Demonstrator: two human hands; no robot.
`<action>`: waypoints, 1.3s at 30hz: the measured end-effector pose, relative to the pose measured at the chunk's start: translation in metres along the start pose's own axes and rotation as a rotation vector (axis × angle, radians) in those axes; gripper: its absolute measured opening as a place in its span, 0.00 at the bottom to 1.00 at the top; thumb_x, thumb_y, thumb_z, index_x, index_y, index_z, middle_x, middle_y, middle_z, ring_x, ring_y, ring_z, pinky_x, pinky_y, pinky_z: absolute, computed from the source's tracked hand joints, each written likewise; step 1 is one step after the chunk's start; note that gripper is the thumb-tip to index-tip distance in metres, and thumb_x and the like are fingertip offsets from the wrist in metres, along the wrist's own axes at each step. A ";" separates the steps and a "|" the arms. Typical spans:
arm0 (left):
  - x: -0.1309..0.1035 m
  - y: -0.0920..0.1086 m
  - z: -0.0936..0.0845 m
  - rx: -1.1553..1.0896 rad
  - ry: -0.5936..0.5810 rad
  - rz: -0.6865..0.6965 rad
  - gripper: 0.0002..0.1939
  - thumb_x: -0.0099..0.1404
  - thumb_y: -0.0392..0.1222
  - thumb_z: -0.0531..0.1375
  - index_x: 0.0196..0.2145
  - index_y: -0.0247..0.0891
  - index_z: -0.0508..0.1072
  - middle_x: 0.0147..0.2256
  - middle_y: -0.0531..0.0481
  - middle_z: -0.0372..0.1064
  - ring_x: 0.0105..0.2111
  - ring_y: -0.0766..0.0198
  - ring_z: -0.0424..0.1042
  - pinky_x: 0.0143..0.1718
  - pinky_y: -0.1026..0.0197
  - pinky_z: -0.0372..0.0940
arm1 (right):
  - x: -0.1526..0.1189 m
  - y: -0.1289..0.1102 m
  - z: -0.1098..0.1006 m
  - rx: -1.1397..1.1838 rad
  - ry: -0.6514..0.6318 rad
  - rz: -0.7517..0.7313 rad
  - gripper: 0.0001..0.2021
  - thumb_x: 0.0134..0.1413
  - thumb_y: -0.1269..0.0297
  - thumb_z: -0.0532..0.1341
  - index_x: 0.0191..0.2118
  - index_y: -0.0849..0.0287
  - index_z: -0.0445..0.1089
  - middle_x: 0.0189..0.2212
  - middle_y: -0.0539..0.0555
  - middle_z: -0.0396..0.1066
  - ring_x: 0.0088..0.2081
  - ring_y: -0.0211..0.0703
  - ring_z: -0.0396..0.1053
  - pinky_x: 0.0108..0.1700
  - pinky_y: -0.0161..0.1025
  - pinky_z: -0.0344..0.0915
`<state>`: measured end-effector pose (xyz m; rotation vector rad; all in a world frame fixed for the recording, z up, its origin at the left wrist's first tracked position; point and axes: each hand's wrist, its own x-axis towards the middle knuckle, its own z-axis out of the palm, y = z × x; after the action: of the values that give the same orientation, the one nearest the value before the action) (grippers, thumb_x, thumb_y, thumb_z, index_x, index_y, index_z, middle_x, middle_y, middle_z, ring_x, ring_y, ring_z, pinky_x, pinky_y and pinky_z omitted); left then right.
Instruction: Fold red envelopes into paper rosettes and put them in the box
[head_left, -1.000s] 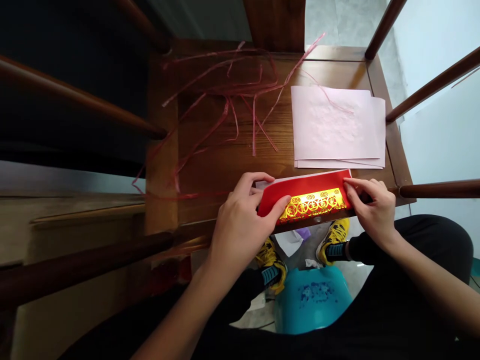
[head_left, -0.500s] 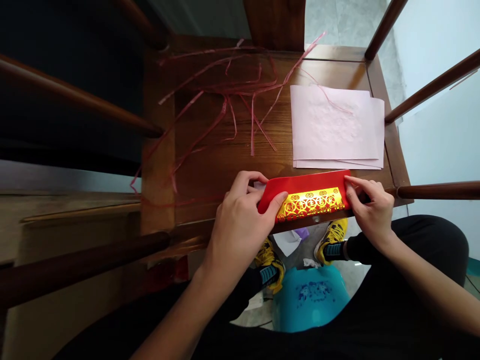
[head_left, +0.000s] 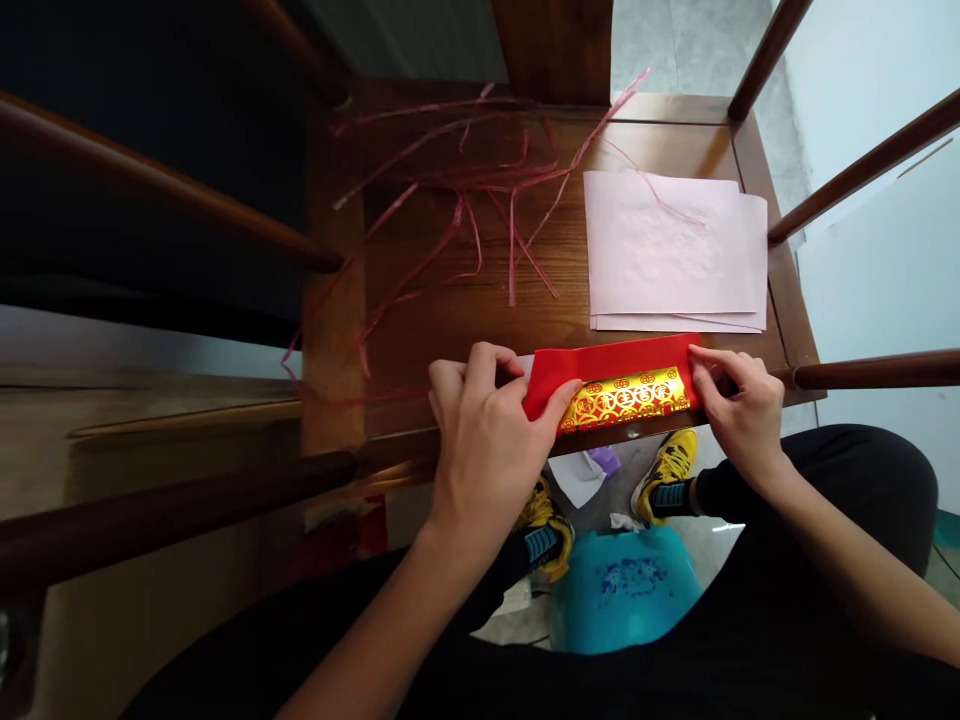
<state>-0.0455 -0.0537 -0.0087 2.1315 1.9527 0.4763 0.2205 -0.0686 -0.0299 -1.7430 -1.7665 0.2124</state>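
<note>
At the front edge of the wooden chair seat, a sheet of red paper (head_left: 611, 357) with a gold printed band (head_left: 626, 400) is bent over in a curved fold. My left hand (head_left: 495, 430) grips its left end, the thumb pressing on the gold print and the other fingers behind. At the opposite end, my right hand (head_left: 739, 400) pinches the upper right corner between thumb and fingers. A strip of pale paper shows just behind the red sheet near my left fingers. The underside of the red paper is hidden.
Pink plastic strings (head_left: 457, 185) lie loosely across the chair seat (head_left: 420, 350). A stack of pale pink paper (head_left: 675, 250) rests at the seat's right side. Wooden rails (head_left: 172, 195) flank the seat. Below are a teal plastic stool (head_left: 630, 610) and yellow shoes (head_left: 667, 470).
The red paper's left end has flattened somewhat, and the fingers of my left hand have spread leftward over pale paper. My right hand keeps its pinch. The view has shifted slightly.
</note>
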 end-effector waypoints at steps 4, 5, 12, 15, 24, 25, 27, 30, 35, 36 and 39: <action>-0.007 0.002 -0.004 0.093 -0.015 -0.004 0.19 0.71 0.55 0.66 0.34 0.36 0.83 0.47 0.39 0.70 0.45 0.46 0.64 0.47 0.45 0.65 | 0.000 0.000 0.000 -0.003 -0.004 -0.003 0.09 0.68 0.65 0.65 0.47 0.59 0.83 0.26 0.49 0.74 0.29 0.40 0.66 0.37 0.42 0.60; -0.009 0.001 -0.005 0.109 -0.022 -0.005 0.20 0.72 0.55 0.65 0.33 0.36 0.83 0.48 0.39 0.71 0.45 0.46 0.64 0.46 0.45 0.65 | 0.000 -0.001 0.000 -0.003 -0.003 -0.004 0.09 0.68 0.65 0.65 0.47 0.59 0.82 0.26 0.49 0.74 0.29 0.40 0.66 0.37 0.42 0.60; -0.014 -0.003 -0.006 0.118 -0.067 -0.058 0.21 0.76 0.51 0.60 0.27 0.37 0.77 0.51 0.38 0.68 0.46 0.46 0.65 0.49 0.43 0.65 | 0.002 -0.004 -0.005 -0.011 -0.034 0.006 0.08 0.67 0.66 0.64 0.46 0.57 0.82 0.23 0.46 0.70 0.26 0.39 0.63 0.36 0.42 0.59; -0.015 -0.002 -0.009 0.117 -0.080 -0.091 0.20 0.76 0.53 0.60 0.32 0.36 0.75 0.53 0.33 0.66 0.49 0.39 0.66 0.52 0.36 0.67 | 0.004 -0.003 -0.007 -0.031 -0.066 -0.027 0.12 0.67 0.68 0.62 0.51 0.54 0.82 0.24 0.47 0.67 0.28 0.41 0.62 0.37 0.43 0.59; -0.011 0.063 0.017 0.021 -0.158 0.424 0.27 0.80 0.37 0.46 0.72 0.30 0.61 0.77 0.39 0.48 0.77 0.48 0.51 0.76 0.43 0.53 | 0.003 0.001 -0.005 -0.122 -0.039 -0.106 0.11 0.69 0.65 0.62 0.51 0.50 0.80 0.38 0.57 0.67 0.42 0.52 0.63 0.44 0.50 0.68; -0.011 0.072 0.024 0.028 -0.194 0.501 0.29 0.81 0.43 0.45 0.74 0.29 0.58 0.78 0.40 0.45 0.77 0.48 0.49 0.77 0.44 0.52 | 0.003 0.001 -0.004 -0.126 -0.034 -0.115 0.10 0.69 0.66 0.62 0.50 0.51 0.80 0.39 0.57 0.67 0.43 0.52 0.63 0.45 0.50 0.69; -0.013 0.086 0.036 0.069 -0.236 0.578 0.34 0.82 0.49 0.44 0.76 0.26 0.54 0.79 0.40 0.40 0.78 0.47 0.46 0.78 0.42 0.49 | 0.003 0.003 -0.003 -0.136 -0.029 -0.133 0.09 0.70 0.66 0.61 0.48 0.51 0.79 0.40 0.58 0.66 0.44 0.52 0.63 0.46 0.51 0.69; -0.017 0.096 0.046 0.135 -0.242 0.552 0.38 0.81 0.54 0.46 0.77 0.25 0.50 0.79 0.39 0.38 0.79 0.44 0.44 0.79 0.40 0.48 | 0.003 0.005 -0.001 -0.148 -0.022 -0.149 0.10 0.70 0.66 0.61 0.50 0.51 0.79 0.42 0.58 0.65 0.45 0.53 0.62 0.48 0.52 0.69; -0.024 0.085 0.046 0.117 -0.213 0.538 0.37 0.81 0.56 0.46 0.79 0.34 0.48 0.79 0.43 0.37 0.79 0.37 0.42 0.74 0.22 0.48 | 0.004 0.008 0.001 -0.167 -0.026 -0.153 0.12 0.71 0.66 0.60 0.53 0.51 0.78 0.44 0.59 0.64 0.45 0.54 0.61 0.50 0.55 0.70; -0.026 0.079 0.045 0.104 -0.214 0.545 0.36 0.82 0.56 0.45 0.79 0.38 0.47 0.79 0.44 0.37 0.79 0.38 0.41 0.74 0.19 0.47 | 0.003 0.008 0.001 -0.174 -0.028 -0.145 0.12 0.71 0.66 0.59 0.53 0.50 0.78 0.45 0.60 0.64 0.46 0.54 0.61 0.51 0.56 0.70; -0.032 0.056 0.039 0.097 -0.221 0.548 0.33 0.82 0.53 0.45 0.79 0.46 0.46 0.79 0.47 0.37 0.79 0.40 0.42 0.74 0.18 0.43 | 0.001 0.010 0.001 -0.205 -0.049 -0.131 0.16 0.70 0.69 0.57 0.54 0.49 0.78 0.46 0.60 0.64 0.46 0.56 0.61 0.52 0.60 0.69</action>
<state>0.0186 -0.0885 -0.0271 2.6468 1.2879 0.2156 0.2283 -0.0659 -0.0355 -1.7667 -1.9891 0.0183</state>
